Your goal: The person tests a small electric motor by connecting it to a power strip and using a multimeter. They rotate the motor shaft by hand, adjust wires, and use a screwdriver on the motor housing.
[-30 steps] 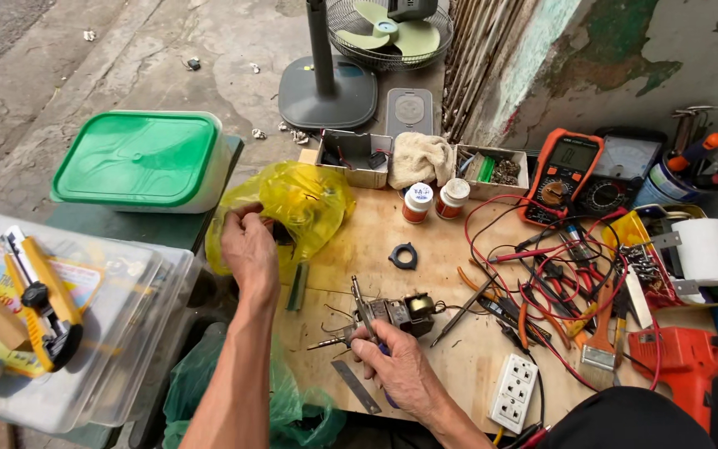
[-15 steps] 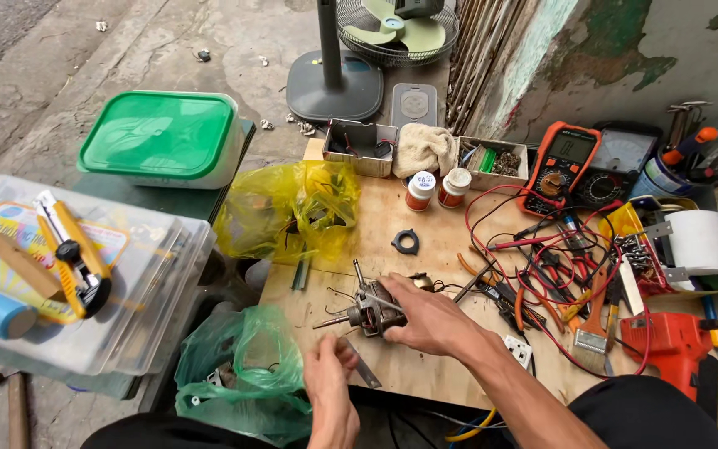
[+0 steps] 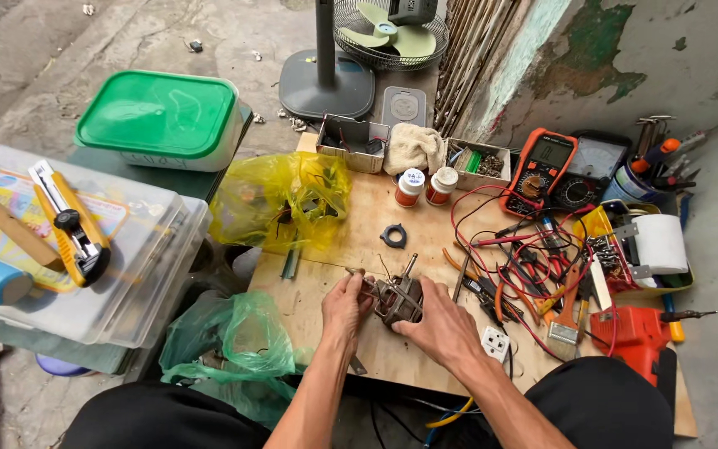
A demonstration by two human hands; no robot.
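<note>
At the near edge of the wooden board bench (image 3: pixel 359 224), both hands grip a small metal fan motor with copper windings (image 3: pixel 394 299).
Left hand (image 3: pixel 344 309) pinches its left side, right hand (image 3: pixel 438 320) wraps its right; yellow plastic bag (image 3: pixel 280 199) far left, black plastic ring (image 3: pixel 393 237) just beyond.

Small metal motor (image 3: pixel 396 299) on board

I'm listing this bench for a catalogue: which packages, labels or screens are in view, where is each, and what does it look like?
Orange multimeter: back right, grey screen, round dial.
Black meter: right of it, pale dial face.
Two small bottles: back centre, red with white labelled caps.
Green-lidded box: left, rounded, white base.
Clear bin: far left, colourful sheet under its lid.
</note>
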